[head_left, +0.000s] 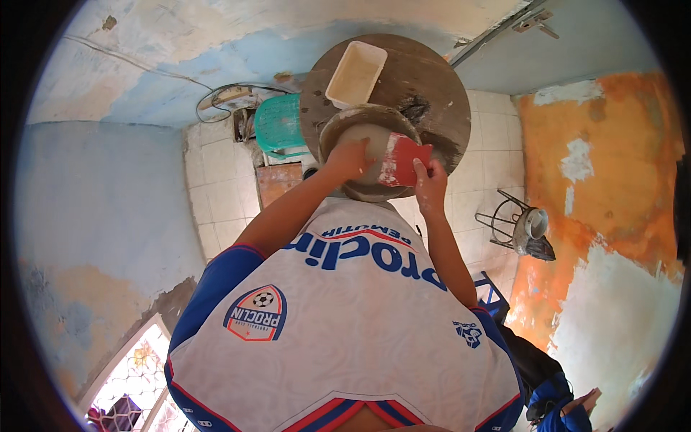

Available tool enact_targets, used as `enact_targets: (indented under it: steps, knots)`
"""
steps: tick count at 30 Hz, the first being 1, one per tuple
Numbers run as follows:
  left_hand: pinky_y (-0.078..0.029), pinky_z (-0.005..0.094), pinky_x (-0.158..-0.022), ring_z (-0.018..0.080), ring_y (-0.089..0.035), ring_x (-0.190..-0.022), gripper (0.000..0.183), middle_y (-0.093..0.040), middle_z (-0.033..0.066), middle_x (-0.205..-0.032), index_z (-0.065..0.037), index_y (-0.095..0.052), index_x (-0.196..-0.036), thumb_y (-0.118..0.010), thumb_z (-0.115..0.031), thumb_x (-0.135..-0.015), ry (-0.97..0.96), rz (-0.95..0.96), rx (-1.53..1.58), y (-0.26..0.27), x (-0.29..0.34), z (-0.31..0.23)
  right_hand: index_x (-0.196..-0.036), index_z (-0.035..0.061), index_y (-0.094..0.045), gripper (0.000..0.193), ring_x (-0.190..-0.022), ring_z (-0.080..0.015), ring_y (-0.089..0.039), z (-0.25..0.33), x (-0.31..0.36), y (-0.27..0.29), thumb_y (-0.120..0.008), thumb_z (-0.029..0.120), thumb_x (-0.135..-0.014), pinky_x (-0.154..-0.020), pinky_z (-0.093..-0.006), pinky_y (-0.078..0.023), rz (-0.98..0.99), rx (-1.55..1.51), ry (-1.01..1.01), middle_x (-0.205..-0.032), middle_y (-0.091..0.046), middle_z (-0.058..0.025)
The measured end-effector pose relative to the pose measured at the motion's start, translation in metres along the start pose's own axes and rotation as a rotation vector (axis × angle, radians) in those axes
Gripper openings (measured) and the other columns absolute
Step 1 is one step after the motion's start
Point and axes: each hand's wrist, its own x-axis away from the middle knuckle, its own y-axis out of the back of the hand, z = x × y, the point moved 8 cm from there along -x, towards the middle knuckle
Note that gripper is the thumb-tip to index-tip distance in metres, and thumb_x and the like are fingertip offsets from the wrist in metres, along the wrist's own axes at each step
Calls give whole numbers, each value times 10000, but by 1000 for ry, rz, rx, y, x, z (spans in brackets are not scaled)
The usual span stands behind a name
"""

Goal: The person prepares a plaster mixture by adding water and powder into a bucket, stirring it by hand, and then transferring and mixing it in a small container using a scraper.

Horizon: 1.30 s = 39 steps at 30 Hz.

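A round basin (335, 128) with a dirty, crusted rim stands at the near edge of a round brown table, holding a cloudy greyish substance. Over its left side, inside the rim, is my left hand (349, 158), its fingers apart and no object visible in it; the fingertips are partly hard to make out. My right hand (429, 180) is closed on a flat red scraper (407, 160) at the basin's right side. White residue coats the scraper's left edge, which tilts over the basin. My right thumb presses on its face.
The round table (450, 93) also bears a cream rectangular tub (358, 72). A green plastic stool (278, 124) stands left of it. To the right, a metal-legged stool (497, 222) carries a container (534, 223). Another person's hand (590, 400) shows at lower right. Patchy walls (597, 137) surround the tiled floor.
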Motion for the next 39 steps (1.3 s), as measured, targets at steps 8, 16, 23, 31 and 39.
enact_targets:
  steps: [8,16,23,31,39]
  knots:
    - [-541,483,-828,363,-692,-891,176,-715,145,-844,-96,-742,-810,-671,-252,-850,-87,78,-40,4,-4,37,-992,9,-674,217,-707,-73,-571,13,14,-31,-734,204,-919,-615,-257,-469,-124,-198,-23,-849,-654,-34]
    - [-604,413,-713,294,-741,-893,154,-735,154,-925,-76,-780,-926,-676,-127,-825,-220,264,-363,-32,-26,25,-1050,-12,-675,235,-744,-96,-606,33,35,-62,-700,191,-935,-629,-272,-492,-197,-225,-147,-913,-684,-48]
    - [-591,432,-762,301,-733,-913,192,-699,180,-1067,-69,-775,-944,-631,-157,-852,-341,234,-420,-57,-39,33,-1141,-18,-664,248,-791,-100,-644,23,57,-68,-690,135,-948,-656,-249,-515,-340,-242,-171,-961,-698,-63]
    - [-545,418,-845,260,-714,-957,235,-735,116,-1014,-100,-783,-954,-664,-266,-838,-491,407,-702,-149,-44,75,-1041,-17,-657,269,-768,-223,-668,24,61,-67,-729,194,-892,-727,-361,-525,-458,304,-127,-883,-705,-136]
    - [-544,412,-850,257,-713,-956,275,-740,112,-988,-101,-784,-947,-687,-326,-821,-539,429,-688,-118,-45,47,-869,-9,-626,283,-656,-176,-587,12,41,-70,-771,234,-860,-649,-349,-488,-512,391,-190,-739,-646,-100]
